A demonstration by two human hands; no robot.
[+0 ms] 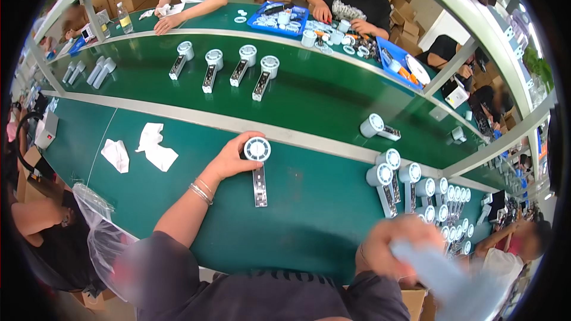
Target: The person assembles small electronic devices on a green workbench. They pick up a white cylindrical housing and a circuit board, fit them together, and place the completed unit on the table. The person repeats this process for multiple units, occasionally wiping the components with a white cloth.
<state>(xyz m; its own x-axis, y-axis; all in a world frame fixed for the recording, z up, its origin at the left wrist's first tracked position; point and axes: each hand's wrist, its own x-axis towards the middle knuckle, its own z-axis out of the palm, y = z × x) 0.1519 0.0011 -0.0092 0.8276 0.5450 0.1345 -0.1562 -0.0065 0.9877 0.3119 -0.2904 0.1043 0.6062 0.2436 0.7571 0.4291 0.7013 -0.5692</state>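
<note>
My left hand (231, 159) is closed round the head of a pale-blue appliance body (257, 150), which has a round slotted end. Its handle (260, 187) points toward me along the green bench, with the inner parts exposed. At the lower right, my right hand (399, 242) is smeared by motion. Its fingers are closed on a pale-blue elongated part (437, 273), too blurred to tell its exact kind. Just beyond that hand, several similar appliance bodies (380, 176) stand grouped at the bench's right side.
Two crumpled white cloths (156, 147) lie left on the bench (321, 202). Past a metal rail (196, 120), a green conveyor belt (321, 95) carries several more bodies (214, 59). Co-workers sit opposite, beside blue trays (253, 22) of parts. A plastic bag (107, 241) hangs at the near left.
</note>
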